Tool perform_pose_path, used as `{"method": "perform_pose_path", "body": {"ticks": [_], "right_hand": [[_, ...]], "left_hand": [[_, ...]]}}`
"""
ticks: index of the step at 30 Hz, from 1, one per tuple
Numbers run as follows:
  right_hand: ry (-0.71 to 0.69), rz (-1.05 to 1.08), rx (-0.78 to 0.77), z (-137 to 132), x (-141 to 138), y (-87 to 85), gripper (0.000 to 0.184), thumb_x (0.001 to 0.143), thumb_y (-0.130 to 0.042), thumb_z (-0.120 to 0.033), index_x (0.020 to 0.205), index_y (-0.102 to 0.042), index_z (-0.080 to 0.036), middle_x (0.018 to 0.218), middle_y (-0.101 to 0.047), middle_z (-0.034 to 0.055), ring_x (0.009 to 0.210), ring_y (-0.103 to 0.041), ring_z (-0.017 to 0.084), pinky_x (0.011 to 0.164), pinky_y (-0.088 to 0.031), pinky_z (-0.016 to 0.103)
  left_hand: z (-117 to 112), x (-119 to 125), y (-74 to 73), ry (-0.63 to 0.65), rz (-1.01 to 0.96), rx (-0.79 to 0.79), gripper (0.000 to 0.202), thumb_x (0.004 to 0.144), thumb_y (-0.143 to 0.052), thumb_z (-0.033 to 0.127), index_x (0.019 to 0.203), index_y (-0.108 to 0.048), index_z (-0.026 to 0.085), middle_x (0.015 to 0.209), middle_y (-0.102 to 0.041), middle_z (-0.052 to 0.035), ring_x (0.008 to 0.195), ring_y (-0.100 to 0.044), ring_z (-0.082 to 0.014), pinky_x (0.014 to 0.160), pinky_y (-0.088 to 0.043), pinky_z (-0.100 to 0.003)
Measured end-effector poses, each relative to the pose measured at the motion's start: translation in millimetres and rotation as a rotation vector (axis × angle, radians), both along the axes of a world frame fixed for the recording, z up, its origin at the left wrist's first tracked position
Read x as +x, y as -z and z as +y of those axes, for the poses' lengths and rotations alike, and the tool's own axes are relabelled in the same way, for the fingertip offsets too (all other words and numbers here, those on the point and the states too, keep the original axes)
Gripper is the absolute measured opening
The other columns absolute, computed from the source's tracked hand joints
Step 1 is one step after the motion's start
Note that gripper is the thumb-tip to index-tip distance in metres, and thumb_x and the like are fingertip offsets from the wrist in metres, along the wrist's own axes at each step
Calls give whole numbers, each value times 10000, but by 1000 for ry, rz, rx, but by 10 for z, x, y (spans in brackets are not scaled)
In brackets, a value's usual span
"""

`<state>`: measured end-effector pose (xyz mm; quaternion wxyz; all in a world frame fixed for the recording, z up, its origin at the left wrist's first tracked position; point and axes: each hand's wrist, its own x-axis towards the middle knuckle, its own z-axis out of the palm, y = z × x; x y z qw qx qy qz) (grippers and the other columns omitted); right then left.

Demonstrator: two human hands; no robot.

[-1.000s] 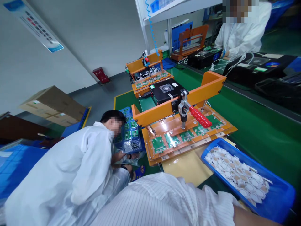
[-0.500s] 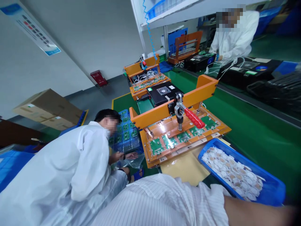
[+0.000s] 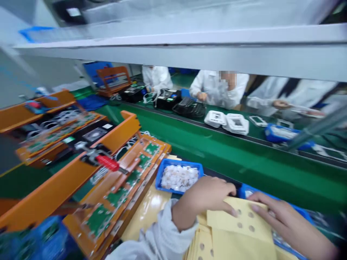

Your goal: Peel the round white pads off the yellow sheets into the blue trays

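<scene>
My left hand (image 3: pixel 207 196) grips the top left part of a yellow paper sheet (image 3: pixel 241 242), thumb on its face. At the sheet's upper right, my right hand (image 3: pixel 284 220) holds the edge between thumb and fingers. Several grey round spots dot the sheet's upper part. Beneath it lies a stack of similar yellow sheets (image 3: pixel 202 240). Just beyond my left hand stands a blue bin (image 3: pixel 159 180) of white round pieces (image 3: pixel 179 177). Another blue bin (image 3: pixel 302 213) is partly hidden behind my right hand.
On the left stands an orange fixture (image 3: pixel 65 184) with a red-handled clamp (image 3: pixel 107 162) and green circuit boards (image 3: pixel 99 220). A grey shelf (image 3: pixel 173 54) spans overhead. Across the green bench (image 3: pixel 244 155), co-workers in white sit near white frames (image 3: pixel 235 123) and black boxes (image 3: pixel 168 99).
My view has swung right, from the fixture and a crouching co-worker to the yellow sheets. Both my hands now show, holding a sheet; earlier only one blurred forearm was visible.
</scene>
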<state>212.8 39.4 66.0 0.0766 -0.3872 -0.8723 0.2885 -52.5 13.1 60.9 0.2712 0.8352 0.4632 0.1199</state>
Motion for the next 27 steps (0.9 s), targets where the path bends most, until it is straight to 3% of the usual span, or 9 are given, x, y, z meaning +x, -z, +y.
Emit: {"method": "perform_pose_path", "body": {"ticks": [3, 9, 12, 14, 16, 18, 20, 24, 27], "right_hand": [[21, -1, -120, 13, -68, -107, 397, 1108, -402, -538, 947, -679, -304, 841, -724, 46, 719, -684, 254, 637, -505, 364], [39, 67, -67, -15, -116, -274, 442, 1126, -419, -456, 849, -666, -216, 815, -700, 45, 740, -641, 215, 660, -407, 309], [39, 96, -38, -29, -78, -274, 456, 1134, -413, -422, 833, -678, -204, 799, -706, 45, 736, -642, 204, 660, -392, 305], [48, 120, -32, -40, -45, -262, 400, 1129, -439, -444, 977, -720, -204, 915, -751, 54, 815, -677, 211, 713, -429, 303], [55, 156, -17, -54, -13, -253, 375, 1071, -571, -536, 1188, -706, -207, 1102, -772, 78, 938, -707, 240, 796, -472, 317], [47, 175, 0, -67, 8, -249, 577, 921, -772, -614, 1315, -659, -207, 1246, -752, 106, 1045, -712, 285, 869, -497, 345], [48, 172, 7, -75, 15, -252, 652, 816, -895, -566, 1316, -659, -220, 1285, -746, 100, 1100, -708, 306, 902, -501, 354], [115, 168, -10, -84, 2, -287, 313, 908, -845, -307, 1188, -712, -262, 1161, -789, 18, 1032, -729, 247, 835, -477, 300], [151, 138, -3, -95, -5, -321, 195, 940, -795, -236, 1123, -731, -255, 1018, -802, -10, 877, -726, 210, 721, -423, 276]], "left_hand": [[-4, 17, 4, -71, -23, -34, 345, 883, -833, 524, 1131, -738, 302, 1079, -824, -49, 1033, -770, -322, 741, -498, -376], [-17, 42, -85, -69, -101, -85, 173, 991, -710, 391, 1140, -783, 340, 1090, -834, 7, 1010, -773, -265, 803, -504, -311], [-27, 53, -116, -53, -91, -90, 199, 1048, -598, 347, 1127, -779, 320, 1085, -831, 5, 987, -772, -255, 779, -491, -302], [-40, 64, -131, -51, -51, -88, 243, 1070, -539, 351, 1145, -766, 305, 1061, -827, -13, 973, -770, -260, 770, -491, -303], [-51, 74, -155, -48, -12, -73, 280, 1085, -491, 356, 1169, -752, 295, 1057, -822, -30, 977, -768, -265, 787, -502, -303], [-52, 80, -198, -41, 21, -59, 316, 1099, -447, 356, 1182, -743, 286, 1057, -817, -41, 975, -767, -264, 802, -512, -301], [-38, 83, -264, -26, 43, -52, 348, 1112, -410, 360, 1181, -740, 276, 1051, -814, -45, 963, -765, -259, 811, -518, -297], [14, 111, -406, -15, 39, -38, 357, 1122, -393, 360, 1233, -724, 286, 1117, -805, -36, 1004, -757, -244, 863, -522, -298], [41, 176, -448, -26, 9, -25, 270, 1051, -596, 424, 1243, -725, 286, 1197, -783, -32, 1085, -731, -261, 917, -515, -318]]}}
